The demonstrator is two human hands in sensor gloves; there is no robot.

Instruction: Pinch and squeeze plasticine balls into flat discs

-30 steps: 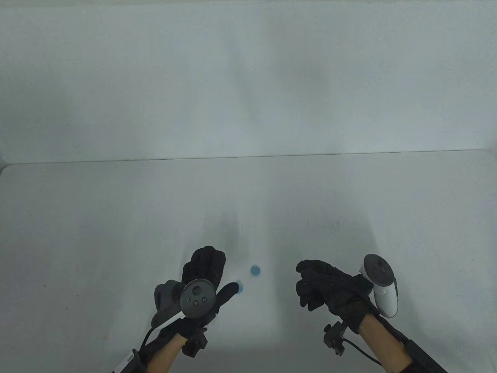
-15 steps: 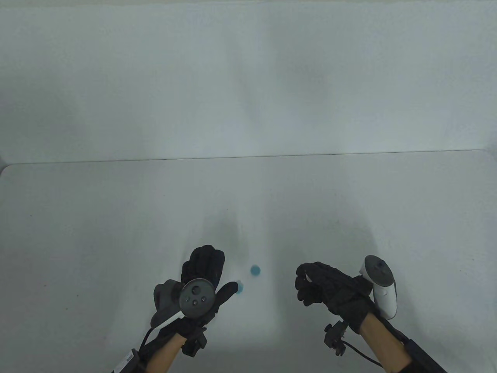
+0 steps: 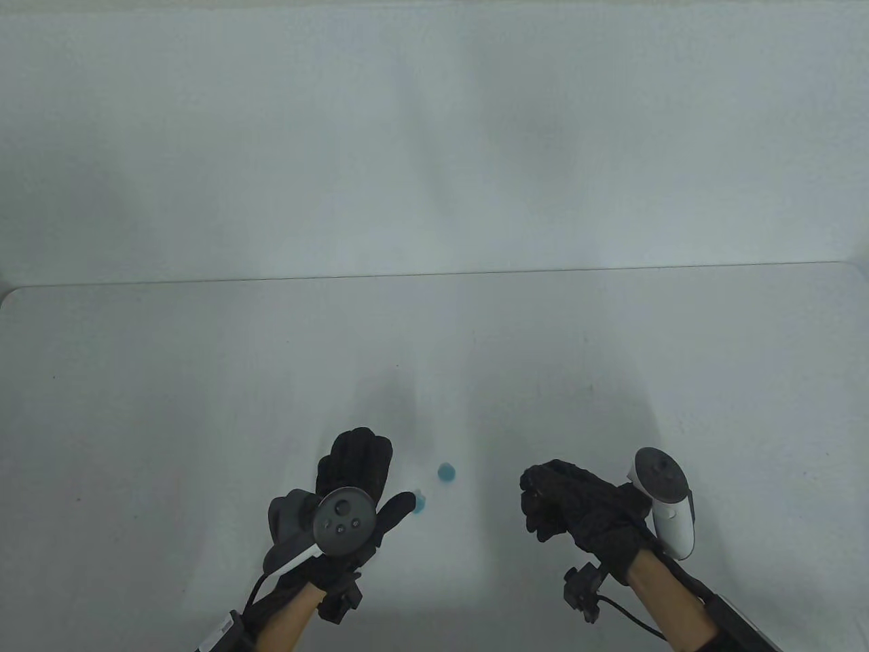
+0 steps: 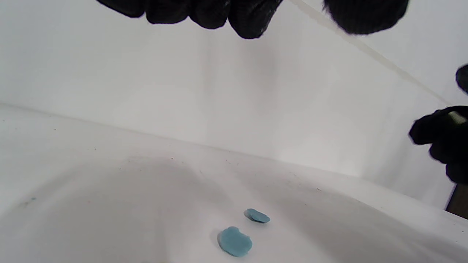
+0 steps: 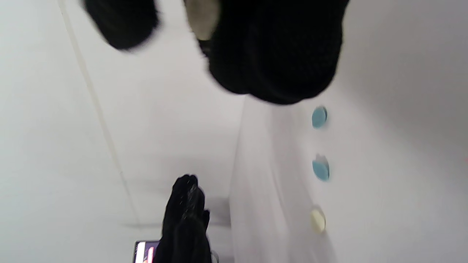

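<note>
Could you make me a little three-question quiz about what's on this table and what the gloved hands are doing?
1. True or false: the left hand grips a blue disc.
2. How many flattened pieces lie on the table in the right wrist view? A) one B) three C) five
3. Fill in: the right hand pinches a ____-coloured piece between its fingers.

Key: 1. False; both blue discs, the second too, lie free on the table. 2. B: two blue, one cream disc. 3. Cream.
</note>
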